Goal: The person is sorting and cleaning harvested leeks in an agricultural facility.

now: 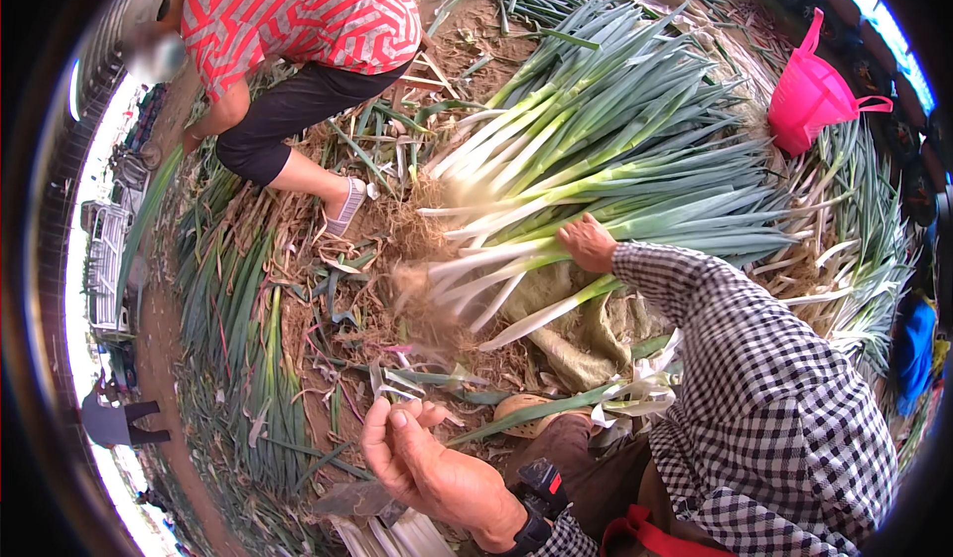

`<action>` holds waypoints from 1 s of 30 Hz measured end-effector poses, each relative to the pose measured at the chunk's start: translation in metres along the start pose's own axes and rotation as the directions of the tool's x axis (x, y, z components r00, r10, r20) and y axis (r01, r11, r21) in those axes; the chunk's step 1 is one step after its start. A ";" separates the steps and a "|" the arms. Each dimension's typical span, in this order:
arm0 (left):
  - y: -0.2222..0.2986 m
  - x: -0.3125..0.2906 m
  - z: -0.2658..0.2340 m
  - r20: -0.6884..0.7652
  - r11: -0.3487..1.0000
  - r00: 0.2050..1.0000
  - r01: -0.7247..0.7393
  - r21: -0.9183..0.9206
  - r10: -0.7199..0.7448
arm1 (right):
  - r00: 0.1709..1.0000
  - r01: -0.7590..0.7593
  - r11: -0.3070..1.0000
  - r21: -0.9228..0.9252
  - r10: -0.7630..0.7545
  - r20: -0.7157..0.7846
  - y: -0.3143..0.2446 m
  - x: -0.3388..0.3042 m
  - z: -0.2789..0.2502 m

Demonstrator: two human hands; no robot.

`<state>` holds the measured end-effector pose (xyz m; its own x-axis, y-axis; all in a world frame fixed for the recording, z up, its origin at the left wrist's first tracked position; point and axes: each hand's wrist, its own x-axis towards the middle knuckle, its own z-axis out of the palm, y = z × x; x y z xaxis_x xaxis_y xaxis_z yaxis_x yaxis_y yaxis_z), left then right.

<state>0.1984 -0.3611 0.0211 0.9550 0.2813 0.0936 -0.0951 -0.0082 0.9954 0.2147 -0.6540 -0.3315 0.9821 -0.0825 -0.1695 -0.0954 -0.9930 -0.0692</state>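
Observation:
A large pile of long green onions lies ahead of me, white stalks and roots toward the left, green leaves toward the right. My right hand reaches to the near side of the pile. Its fingers are closed around green onion stalks just above the white part. The root ends there are smeared by motion. My left hand is raised palm up at the lower middle, its fingers loosely curled and apart, with nothing visible in them. A single green onion lies below my right hand on a tan woven sack.
A co-worker in a red patterned shirt bends at the upper left, over more green onions. A pink basket stands at the upper right. Loose leaves and soil surround me. A blue bag lies at the far right.

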 end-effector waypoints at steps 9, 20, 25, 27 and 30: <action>0.003 -0.008 0.015 -0.004 0.999 1.000 -0.017 0.038 0.017 | 0.990 0.128 0.990 0.050 -0.131 0.052 0.018 -0.083 0.034; 0.005 -0.007 0.014 0.039 0.999 0.999 0.004 0.049 -0.006 | 0.963 -0.187 0.980 -0.067 0.169 -0.211 0.073 0.023 -0.022; 0.002 -0.003 0.010 0.048 0.999 0.999 -0.020 0.040 0.018 | 0.988 -0.101 0.980 -0.172 0.078 -0.134 0.077 0.022 -0.016; 0.002 -0.003 0.011 0.045 1.000 0.999 -0.010 0.016 0.009 | 0.980 0.024 0.943 -0.333 -0.089 -0.180 0.069 0.005 -0.006; 0.003 -0.006 0.013 0.032 0.998 0.999 -0.015 0.053 0.014 | 0.966 0.198 0.946 -0.256 -0.233 -0.111 0.045 -0.033 0.004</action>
<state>0.1957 -0.3756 0.0240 0.9622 0.2501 0.1078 -0.0948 -0.0635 0.9935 0.1775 -0.6960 -0.3332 0.9891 0.1419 -0.0388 0.1462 -0.9774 0.1528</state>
